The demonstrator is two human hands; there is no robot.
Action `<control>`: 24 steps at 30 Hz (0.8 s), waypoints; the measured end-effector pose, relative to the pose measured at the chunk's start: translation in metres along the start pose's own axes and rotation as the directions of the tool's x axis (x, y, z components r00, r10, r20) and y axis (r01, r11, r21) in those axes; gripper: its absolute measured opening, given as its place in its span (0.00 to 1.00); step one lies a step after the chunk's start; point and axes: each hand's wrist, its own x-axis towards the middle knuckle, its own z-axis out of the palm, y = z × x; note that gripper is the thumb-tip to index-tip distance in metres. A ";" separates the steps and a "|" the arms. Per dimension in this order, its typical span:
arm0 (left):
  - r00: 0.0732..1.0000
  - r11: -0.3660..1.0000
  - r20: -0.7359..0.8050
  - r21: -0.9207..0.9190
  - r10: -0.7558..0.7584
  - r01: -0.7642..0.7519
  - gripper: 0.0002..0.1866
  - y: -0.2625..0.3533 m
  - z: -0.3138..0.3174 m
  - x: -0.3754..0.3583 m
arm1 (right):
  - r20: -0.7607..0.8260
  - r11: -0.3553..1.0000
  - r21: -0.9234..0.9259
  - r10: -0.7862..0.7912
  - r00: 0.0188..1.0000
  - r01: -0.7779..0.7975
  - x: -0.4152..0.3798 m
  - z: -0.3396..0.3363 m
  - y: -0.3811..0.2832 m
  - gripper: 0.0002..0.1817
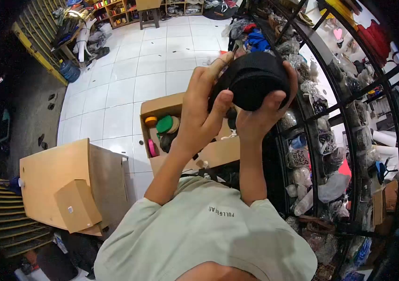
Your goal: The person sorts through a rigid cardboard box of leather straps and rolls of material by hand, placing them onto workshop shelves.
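A thick roll of black webbing [258, 79] is held up in front of me between both hands. My left hand [203, 100] grips its left side, thumb on the near face and fingers along the edge. My right hand [267, 112] wraps the right side, its thumb pressing the lower face and fingers round the far edge. Below my arms an open cardboard box [223, 152] holds a green roll [165, 124], an orange roll [151, 121], a pink roll [151, 148] and dark items. My forearms and the roll hide part of its contents.
Black metal shelving [309, 126] packed with bagged small parts stands close on my right. At left is a wooden table [54, 173] with a closed cardboard carton [77, 206]. White floor tiles [150, 86] stretch ahead, and a blue water jug [70, 71] stands by the yellow gate.
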 end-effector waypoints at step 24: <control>0.979 0.930 -0.032 -0.321 -0.201 0.181 0.35 -0.027 0.028 -0.035 | -0.212 0.979 -0.203 -0.042 0.976 -0.002 0.009 -0.020 0.001 0.39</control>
